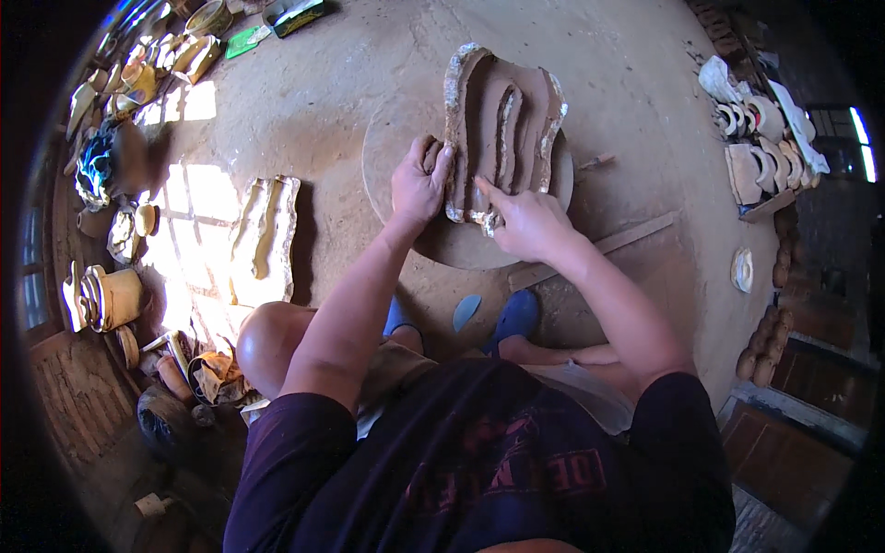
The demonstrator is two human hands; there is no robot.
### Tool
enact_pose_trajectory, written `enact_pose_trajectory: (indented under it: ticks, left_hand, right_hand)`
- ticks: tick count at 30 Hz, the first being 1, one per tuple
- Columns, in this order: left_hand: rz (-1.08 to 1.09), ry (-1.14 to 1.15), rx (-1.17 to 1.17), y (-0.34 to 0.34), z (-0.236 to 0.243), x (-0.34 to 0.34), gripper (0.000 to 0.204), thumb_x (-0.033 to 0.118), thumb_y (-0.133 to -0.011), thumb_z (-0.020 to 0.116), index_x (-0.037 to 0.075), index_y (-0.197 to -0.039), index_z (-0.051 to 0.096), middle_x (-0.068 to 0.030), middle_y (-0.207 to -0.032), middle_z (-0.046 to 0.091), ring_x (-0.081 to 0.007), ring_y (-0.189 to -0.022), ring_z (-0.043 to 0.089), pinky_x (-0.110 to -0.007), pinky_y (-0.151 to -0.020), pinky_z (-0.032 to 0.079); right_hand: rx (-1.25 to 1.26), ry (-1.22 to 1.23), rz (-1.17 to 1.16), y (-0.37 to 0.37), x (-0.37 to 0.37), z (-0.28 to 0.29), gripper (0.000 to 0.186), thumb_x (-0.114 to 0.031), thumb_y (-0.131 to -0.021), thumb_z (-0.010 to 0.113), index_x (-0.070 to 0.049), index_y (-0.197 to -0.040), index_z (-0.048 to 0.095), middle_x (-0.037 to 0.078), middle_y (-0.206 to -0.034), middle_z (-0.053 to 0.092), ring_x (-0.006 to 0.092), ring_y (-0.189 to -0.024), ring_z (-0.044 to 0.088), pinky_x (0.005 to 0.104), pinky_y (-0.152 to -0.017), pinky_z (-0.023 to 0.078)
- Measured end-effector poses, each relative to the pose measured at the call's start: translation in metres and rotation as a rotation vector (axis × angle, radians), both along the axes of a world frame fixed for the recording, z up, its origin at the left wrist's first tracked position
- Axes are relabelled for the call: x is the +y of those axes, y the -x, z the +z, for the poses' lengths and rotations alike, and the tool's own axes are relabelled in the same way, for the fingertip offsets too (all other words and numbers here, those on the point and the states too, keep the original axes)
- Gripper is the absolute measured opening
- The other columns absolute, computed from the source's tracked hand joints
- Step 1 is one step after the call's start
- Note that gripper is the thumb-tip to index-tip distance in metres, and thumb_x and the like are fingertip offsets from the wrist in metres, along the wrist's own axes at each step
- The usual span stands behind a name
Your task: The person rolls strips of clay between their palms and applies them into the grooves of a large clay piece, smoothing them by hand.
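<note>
Bare floor (636, 88), sunlit at left of frame, surrounds a round disc (470, 256) at upper centre. Mold (532, 138): located above the disc, brown inside with a pale, crusted rim; contact with the disc cannot be confirmed. Left hand (420, 189): clamped on the mold's left edge. Right hand (533, 226): index finger extended to the lower interior; whether its other fingers grip the lower rim cannot be told. A second mold (267, 230) lies at left of frame, with a wood strip (636, 235) right of centre.

Caution — excess fingertip pressure could dent the brown lining, if soft. A loose left grip could let the mold tip or drop; knocking the rim could chip it — crumbs could then foul the interior.
</note>
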State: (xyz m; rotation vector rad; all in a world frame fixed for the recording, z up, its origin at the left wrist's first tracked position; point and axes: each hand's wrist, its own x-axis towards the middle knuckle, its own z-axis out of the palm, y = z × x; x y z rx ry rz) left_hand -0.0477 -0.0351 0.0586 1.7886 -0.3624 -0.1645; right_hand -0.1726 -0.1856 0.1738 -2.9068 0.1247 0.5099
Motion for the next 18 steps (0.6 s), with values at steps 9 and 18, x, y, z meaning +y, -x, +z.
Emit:
enact_pose_trajectory:
  ticks: [9,18]
  left_hand:
    - [0.033,0.015,-0.026,0.013,-0.002,0.003,0.042,0.040,-0.103,0.067,0.006,-0.126,0.061,-0.0235,-0.110,0.073,-0.0427,-0.106,0.071,-0.044,-0.089,0.055]
    - [0.055,0.070,-0.002,0.028,0.005,0.003,0.041,0.034,-0.103,0.069,0.004,-0.129,0.057,-0.0237,-0.114,0.072,-0.0422,-0.109,0.070,-0.044,-0.092,0.055]
  right_hand:
    - [0.124,-0.229,-0.008,0.025,0.009,0.010,0.047,-0.019,-0.090,0.062,-0.005,-0.133,0.070,0.025,-0.102,0.076,0.0438,-0.095,0.074,0.0510,-0.089,0.058]
    - [-0.168,-0.774,-0.668,0.084,0.017,-0.033,0.029,-0.021,-0.101,0.071,0.004,-0.113,0.076,0.017,-0.097,0.079,0.0214,-0.078,0.078,0.0329,-0.071,0.061]
